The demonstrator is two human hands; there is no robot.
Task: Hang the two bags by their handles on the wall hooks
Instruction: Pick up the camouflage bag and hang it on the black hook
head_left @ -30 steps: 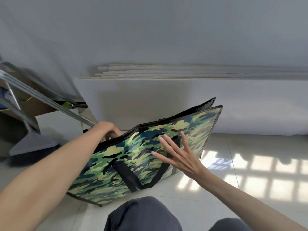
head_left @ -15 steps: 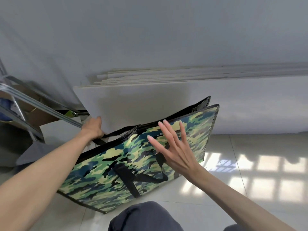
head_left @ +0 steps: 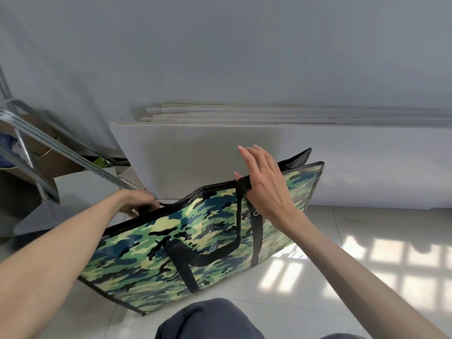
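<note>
Left hand: left hand [head_left: 137, 200] is at the left end of the large flat camouflage-print woven plastic bag [head_left: 203, 243], at its black zipped top edge. The fingers are curled around something black there, probably the rear handle or the rim; which one, I cannot tell. One second ago this hand was in nearly the same place, so the grip has stayed.

Bag: it stands on its bottom edge on the pale glossy tiled floor [head_left: 354, 277], leaning a little, just in front of the stack of white boards [head_left: 220, 152] against the wall.

Front handle: black webbing strap handle [head_left: 241, 216] hung loose down the bag's front one second ago; now its loop is raised to the top edge.

Right hand: right hand [head_left: 264, 182] was open and flat beside the bag's front; now the thumb is hooked under the strap loop, while the other fingers are spread and hold nothing.

Meaning: I judge the handles are being gathered for lifting; hanging is not yet begun. No hooks and no second bag are visible.

Contents: the top appears closed, so the inside is hidden; the flat shape suggests little or nothing inside.
</note>
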